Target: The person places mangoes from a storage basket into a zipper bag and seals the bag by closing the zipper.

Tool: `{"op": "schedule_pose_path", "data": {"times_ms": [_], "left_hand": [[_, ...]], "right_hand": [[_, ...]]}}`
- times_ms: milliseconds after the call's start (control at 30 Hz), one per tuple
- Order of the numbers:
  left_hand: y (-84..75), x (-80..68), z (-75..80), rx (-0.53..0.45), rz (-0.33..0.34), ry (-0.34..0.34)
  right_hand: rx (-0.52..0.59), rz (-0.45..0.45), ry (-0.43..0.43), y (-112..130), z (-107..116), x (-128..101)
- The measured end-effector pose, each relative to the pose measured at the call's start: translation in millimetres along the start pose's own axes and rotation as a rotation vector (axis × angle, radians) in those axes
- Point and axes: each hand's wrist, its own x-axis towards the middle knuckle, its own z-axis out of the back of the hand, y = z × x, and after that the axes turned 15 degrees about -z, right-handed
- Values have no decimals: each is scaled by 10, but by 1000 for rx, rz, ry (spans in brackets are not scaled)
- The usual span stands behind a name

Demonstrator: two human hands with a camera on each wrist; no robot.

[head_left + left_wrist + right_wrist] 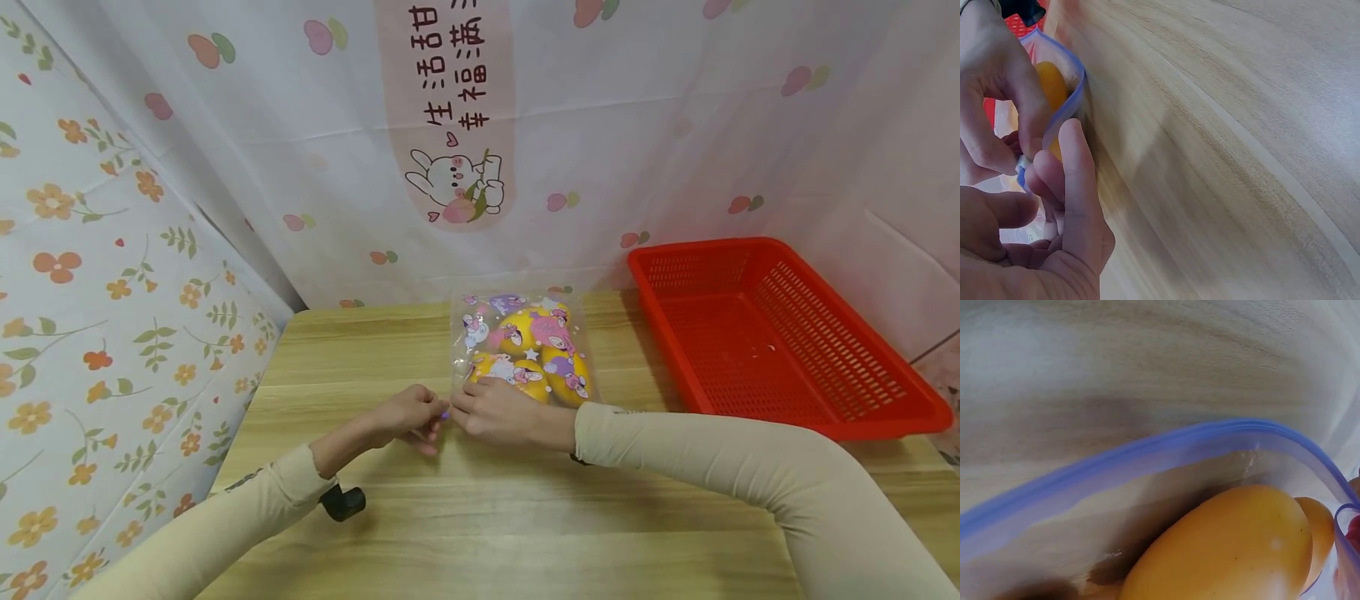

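Clear blue-edged bag [522, 348], yellow fruit [1229, 550]

Left hand [408, 414] and right hand [495, 410] meet at centre, fingers curled pinching; forearms angled inward.

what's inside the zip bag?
Yellow-orange fruits fill the bag; about four show through it. Its cartoon print and the right hand cover parts, so the exact count is unclear.
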Motion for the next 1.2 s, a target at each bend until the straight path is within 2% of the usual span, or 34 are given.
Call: {"op": "schedule_pose_path", "data": {"times_ms": [200,400,667,1200], "left_hand": [[15,-6,7,-14,-10,9],[-24,4,-10,38,-20,27],[-97,7,-18,103,-12,18],[-91,-9,14,134,-40,35]], "right_hand": [[-9,7,12,-12,7,16],[-33,30,41,0,15,43],[-54,48,38,-2,42,59],[-79,61,49,-25,43,4]]}}
